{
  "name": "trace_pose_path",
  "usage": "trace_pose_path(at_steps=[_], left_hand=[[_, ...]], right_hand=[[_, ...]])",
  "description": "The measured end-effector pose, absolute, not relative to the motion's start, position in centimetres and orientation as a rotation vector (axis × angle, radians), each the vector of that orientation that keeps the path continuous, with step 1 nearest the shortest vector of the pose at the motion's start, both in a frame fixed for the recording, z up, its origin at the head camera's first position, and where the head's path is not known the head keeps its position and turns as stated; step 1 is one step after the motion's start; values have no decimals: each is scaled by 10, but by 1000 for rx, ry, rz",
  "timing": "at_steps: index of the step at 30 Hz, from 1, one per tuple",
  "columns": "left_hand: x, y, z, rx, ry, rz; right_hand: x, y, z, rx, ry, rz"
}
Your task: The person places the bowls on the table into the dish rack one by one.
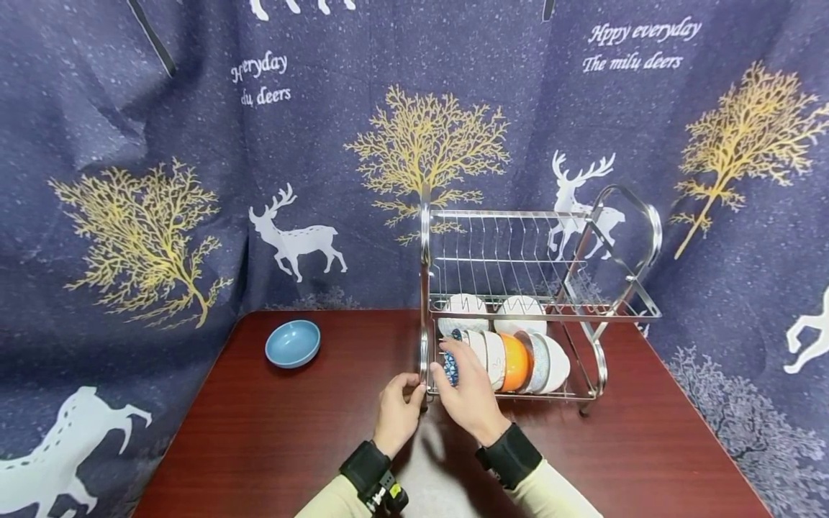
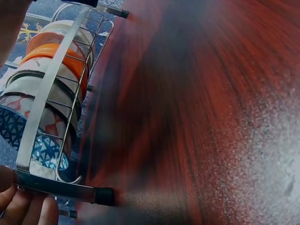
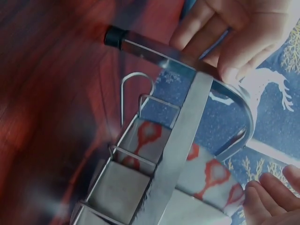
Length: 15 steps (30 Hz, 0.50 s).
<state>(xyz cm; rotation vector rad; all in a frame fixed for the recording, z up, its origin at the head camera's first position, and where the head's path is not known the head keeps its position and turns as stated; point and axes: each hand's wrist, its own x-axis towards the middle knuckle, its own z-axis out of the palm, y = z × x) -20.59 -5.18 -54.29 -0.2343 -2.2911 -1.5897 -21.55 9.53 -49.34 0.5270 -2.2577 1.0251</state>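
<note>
Both my hands are bare, no gloves. On my left hand (image 1: 396, 410) side, a broad black band wraps the wrist, with a small black device and bits of white marking clipped below it. My right hand (image 1: 469, 399) side, same black band. Pale beige sleeves run back from each.

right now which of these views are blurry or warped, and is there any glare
Head view: sharp, but wide-angle bending bows the dish rack and curtain edges. Left wrist view: the table is streaked with blur, with a pale glare patch at right; the bowls are clearer. Right wrist view: soft overall, the table dim and smeared, the left hand brightly lit.
</note>
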Motion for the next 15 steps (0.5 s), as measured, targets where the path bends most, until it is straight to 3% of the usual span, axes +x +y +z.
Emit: trace_pose_path(at_steps=[15], left_hand=[[-205,-66,-547,-236,-2317,-1561]], right_hand=[[-216,77,-498,426,-2295,1161]])
